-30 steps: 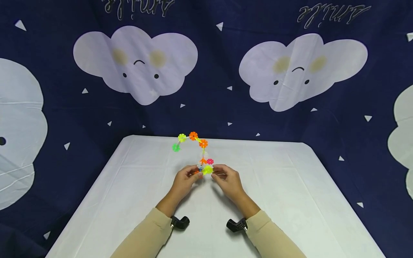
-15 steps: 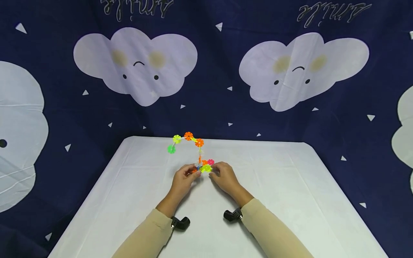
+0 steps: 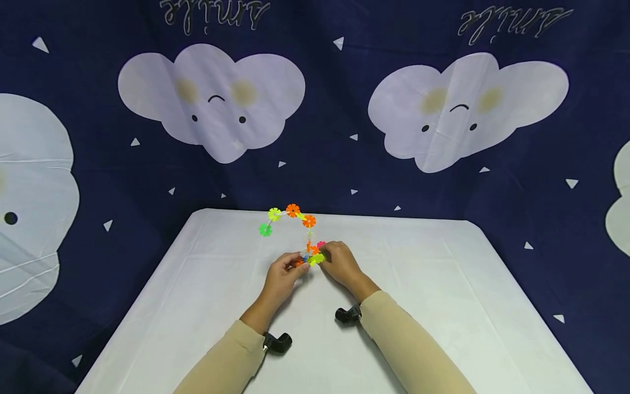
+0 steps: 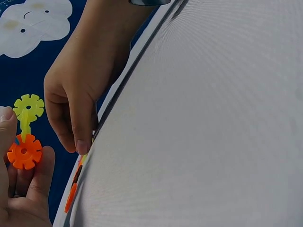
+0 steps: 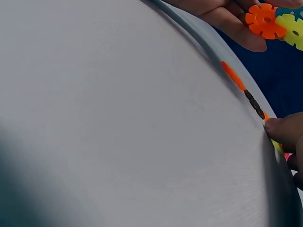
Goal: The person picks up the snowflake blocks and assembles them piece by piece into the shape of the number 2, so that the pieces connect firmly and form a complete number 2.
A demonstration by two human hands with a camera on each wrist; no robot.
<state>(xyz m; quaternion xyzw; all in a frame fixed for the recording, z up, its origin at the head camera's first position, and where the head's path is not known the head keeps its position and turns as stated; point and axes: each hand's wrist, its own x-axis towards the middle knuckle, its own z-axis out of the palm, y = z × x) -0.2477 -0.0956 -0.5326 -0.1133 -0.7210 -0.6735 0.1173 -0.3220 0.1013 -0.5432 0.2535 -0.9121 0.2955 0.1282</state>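
A chain of bright interlocking snowflake discs [image 3: 292, 210] arches up and over to the left in the head view, ending in a green disc [image 3: 265, 230]. Its base is a cluster with an orange disc [image 4: 24, 151], a yellow-green disc [image 3: 316, 258] and a pink disc [image 3: 321, 244]. My left hand [image 3: 281, 279] grips the cluster's left side, thumb in front. On the right side, my right hand [image 3: 342, 265] pinches the cluster near the yellow-green and pink discs. Its fingertips cover part of those discs, so the exact one pinched is partly hidden.
Both hands are over a white-covered table [image 3: 443, 306]. Behind it hangs a dark blue cloth [image 3: 325, 109] with clouds and small triangles. A black wrist camera [image 3: 278, 343] sits at the left sleeve, another black wrist camera [image 3: 348, 314] at the right.
My right hand has moved in and slightly up, its fingers now gathered over the cluster's right side. The chain swayed left, then back right. My left hand keeps its grip.
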